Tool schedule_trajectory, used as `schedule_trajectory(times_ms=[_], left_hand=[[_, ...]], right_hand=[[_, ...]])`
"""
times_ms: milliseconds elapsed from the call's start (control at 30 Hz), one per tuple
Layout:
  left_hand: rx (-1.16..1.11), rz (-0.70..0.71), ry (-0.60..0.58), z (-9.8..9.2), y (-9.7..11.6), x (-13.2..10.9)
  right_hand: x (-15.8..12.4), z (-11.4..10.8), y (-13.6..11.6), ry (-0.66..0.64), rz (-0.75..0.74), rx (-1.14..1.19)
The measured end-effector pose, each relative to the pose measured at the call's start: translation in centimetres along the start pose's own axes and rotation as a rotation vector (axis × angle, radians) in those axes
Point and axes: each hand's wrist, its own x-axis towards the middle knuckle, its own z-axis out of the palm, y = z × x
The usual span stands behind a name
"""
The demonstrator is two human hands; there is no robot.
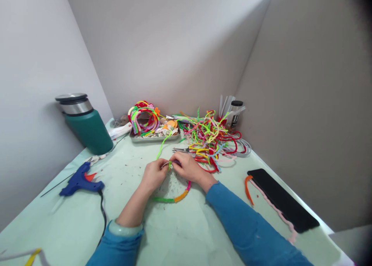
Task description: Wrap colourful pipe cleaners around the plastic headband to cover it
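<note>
My left hand and my right hand meet over the middle of the table, fingertips close together. Both are closed in a pinch on a hoop wrapped in coloured pipe cleaner. Green, orange and pink sections of it curve below my hands, and a purple bit shows at my right fingers. A thin whitish core is visible by my left fingertips. From between the fingers a bright green pipe cleaner sticks up and away from me. My fingers hide the exact spot where it meets the hoop.
A metal tray holds wrapped hoops and small pieces. Right of it lie a pipe cleaner heap and scissors. At left are a teal bottle and a blue glue gun with its cord. A black phone-like slab lies right.
</note>
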Motion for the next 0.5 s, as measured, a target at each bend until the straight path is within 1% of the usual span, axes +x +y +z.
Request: schedule_trajectory(times_ms=[67, 200, 500], left_hand=[[0.002, 0.005, -0.005, 0.14, -0.25, 0.02], [0.037, 0.016, 0.022, 0.34, -0.44, -0.05], [0.167, 0.013, 0.081, 0.01, 0.20, -0.43]], right_hand=[[0.01, 0.05, 0.05, 0.009, -0.003, 0.000], [0.00, 0.19, 0.19, 0.016, -0.002, -0.004], [-0.05, 0.17, 0.29, 0.005, -0.002, 0.014]])
